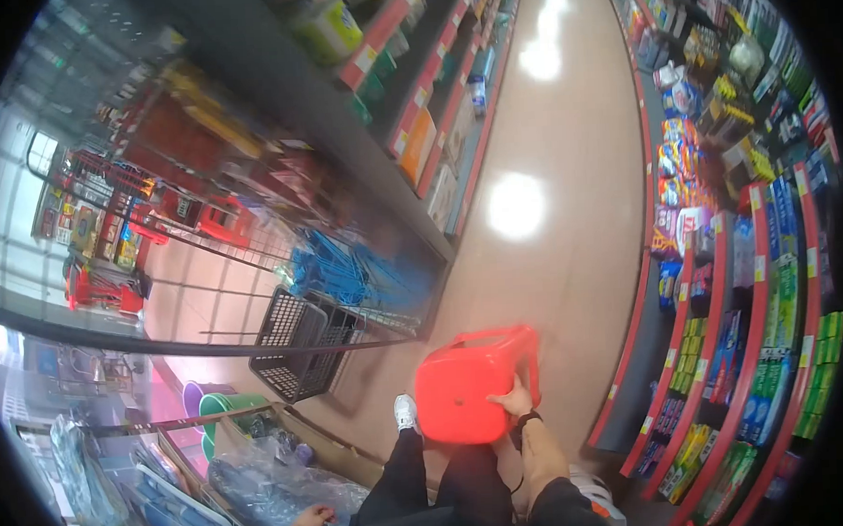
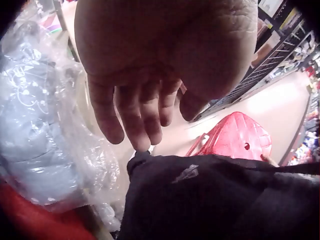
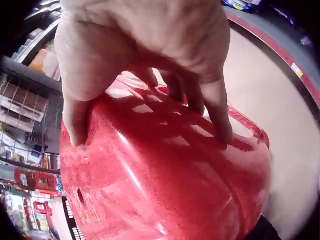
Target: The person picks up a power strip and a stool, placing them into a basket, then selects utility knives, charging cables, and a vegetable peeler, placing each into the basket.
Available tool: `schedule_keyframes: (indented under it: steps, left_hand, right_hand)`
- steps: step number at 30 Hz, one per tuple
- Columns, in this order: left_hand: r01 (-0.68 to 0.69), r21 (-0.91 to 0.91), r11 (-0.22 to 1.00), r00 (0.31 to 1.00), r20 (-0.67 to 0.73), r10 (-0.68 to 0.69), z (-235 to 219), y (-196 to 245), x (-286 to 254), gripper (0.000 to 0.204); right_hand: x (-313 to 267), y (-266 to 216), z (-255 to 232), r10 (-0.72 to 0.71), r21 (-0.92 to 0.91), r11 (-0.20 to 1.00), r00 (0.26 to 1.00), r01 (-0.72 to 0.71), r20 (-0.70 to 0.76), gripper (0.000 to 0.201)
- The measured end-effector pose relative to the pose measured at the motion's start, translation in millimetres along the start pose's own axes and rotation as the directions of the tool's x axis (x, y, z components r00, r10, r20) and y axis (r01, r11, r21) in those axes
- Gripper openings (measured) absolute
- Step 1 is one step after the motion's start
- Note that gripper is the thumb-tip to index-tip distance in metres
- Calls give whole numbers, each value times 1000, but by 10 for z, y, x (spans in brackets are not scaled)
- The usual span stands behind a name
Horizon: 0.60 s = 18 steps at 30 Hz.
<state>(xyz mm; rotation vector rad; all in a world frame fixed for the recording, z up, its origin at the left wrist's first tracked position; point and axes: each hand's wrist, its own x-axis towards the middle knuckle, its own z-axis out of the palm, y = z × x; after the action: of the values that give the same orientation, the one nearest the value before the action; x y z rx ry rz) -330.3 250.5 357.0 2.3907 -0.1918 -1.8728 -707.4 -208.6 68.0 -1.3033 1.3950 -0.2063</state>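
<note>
A red plastic stool (image 1: 460, 393) is held in front of my legs, tilted so its seat with a small hole faces me. My right hand (image 1: 514, 398) grips it at the seat's edge. In the right wrist view the thumb presses on the seat while the fingers (image 3: 217, 112) reach over the side of the stool (image 3: 165, 175). My left hand (image 1: 312, 520) hangs low beside my thigh with nothing in it, its fingers (image 2: 132, 115) relaxed. Nearest to it are goods wrapped in clear plastic (image 2: 37, 115).
Stocked shelves (image 1: 726, 344) line the right of the aisle. On the left stand a wire mesh rack (image 1: 208, 324), black crates (image 1: 298, 348), green and purple buckets (image 1: 216, 408) and a carton of plastic-wrapped goods (image 1: 271, 481). The aisle floor (image 1: 553, 267) runs ahead.
</note>
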Motion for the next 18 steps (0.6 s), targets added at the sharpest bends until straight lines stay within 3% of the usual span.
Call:
schedule_keyframes:
  steps: [4,5,7,8,9,10,11,12,13,15,17,18]
  left_hand:
    - [-149,-52,987,987,-63,146,-1,311,150,36]
    - [-197,-88,976,979,-70,191,-5,310,221,36]
    - [-291,-86,953,955,-87,284,-24,799,73,38]
    - [-311,-116,944,946,-136,295,-35,950,61,37]
    - [-416,-69,907,899,-185,398,-59,1066,60,34]
    - [-341,-18,940,923,-196,331,-149,1142,189,41]
    - [-352,257,900,859,-293,419,-252,1245,218,45]
    - [-446,-41,894,833,-384,398,-286,1278,283,48]
    - [-513,-62,856,760,-496,420,-347,1333,305,51]
    - [-565,-164,808,743,-526,413,-609,1327,477,54]
    - [-502,-449,739,825,-505,253,-826,1483,242,55]
    - [-493,-472,731,835,-494,244,-971,1506,167,55]
  right_hand:
    - [-258,-629,-90,-25,7,1000,993,24,114,109]
    - [-379,-861,-111,-73,117,992,986,56,149,102]
    - [-554,-1147,-66,-141,331,942,961,56,239,90]
    - [-716,-1420,-62,-144,297,953,954,62,264,90]
    - [-963,-1896,-105,-80,404,912,933,-74,352,87]
    - [-1152,-2215,-112,-18,485,846,898,-220,439,85]
    - [-1169,-2278,-41,-5,444,868,890,-222,455,85]
    - [-1134,-2288,78,80,257,936,857,-240,509,81]
    - [-1130,-2341,212,168,65,968,823,-240,543,78]
    - [-1410,-2663,439,150,93,965,809,-245,569,76]
    - [-1627,-2953,741,87,171,959,809,-226,581,73]
    - [-1660,-3039,903,106,145,962,808,-231,580,73]
